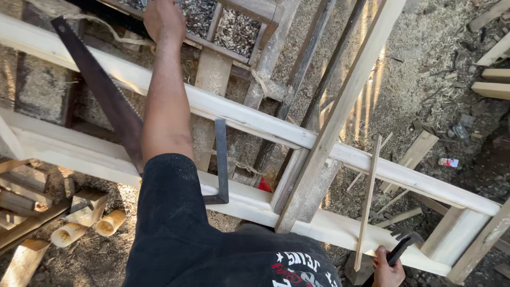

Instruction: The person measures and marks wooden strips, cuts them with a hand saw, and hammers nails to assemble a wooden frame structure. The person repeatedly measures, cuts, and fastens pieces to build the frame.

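Over the pale wooden frame (249, 119), the left hand (163, 20) reaches far forward, its fingers curled on the dark handle end of a long saw (101, 87) that slants across both rails. Low at the right, the right hand (388, 271) has its fingers clamped on a claw hammer (402, 245), beside a thin wooden strip (368, 202) and near a steel square (221, 165).

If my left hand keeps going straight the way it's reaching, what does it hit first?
Probably the dark metal bar at the top edge, which the left hand already looks to be touching. Beyond it lies a wooden frame over wood shavings; depth is hard to judge.
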